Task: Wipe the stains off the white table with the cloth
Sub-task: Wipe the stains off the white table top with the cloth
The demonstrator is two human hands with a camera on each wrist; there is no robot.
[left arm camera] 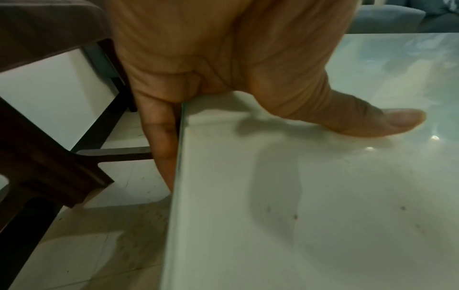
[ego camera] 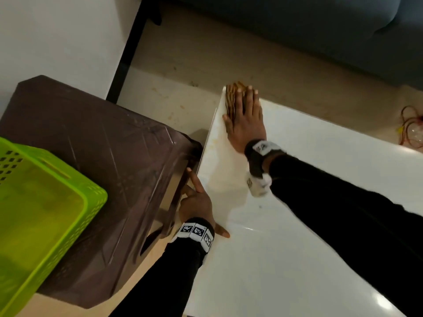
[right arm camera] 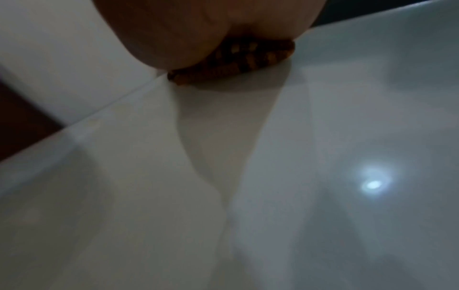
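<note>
The glossy white table [ego camera: 297, 202] fills the right half of the head view. A brown and orange striped cloth [ego camera: 232, 97] lies at its far left corner, and my right hand [ego camera: 246, 117] presses flat on it with straight fingers. In the right wrist view the cloth [right arm camera: 236, 62] shows under the palm [right arm camera: 186, 29]. A faint yellowish stain [ego camera: 215, 141] sits near the left edge, below the cloth. My left hand [ego camera: 196, 202] rests at the table's left edge. Its thumb [left arm camera: 372, 121] lies on the top, and its fingers [left arm camera: 164, 149] run straight down the side. Small dark specks [left arm camera: 295, 216] mark the table [left arm camera: 323, 255] nearby.
A brown plastic stool [ego camera: 103, 156] stands close against the table's left side, with a green basket [ego camera: 41, 197] on it. A black leg [ego camera: 128, 53] and a grey sofa [ego camera: 297, 24] lie beyond. Red wires [ego camera: 412, 131] lie on the floor at the right.
</note>
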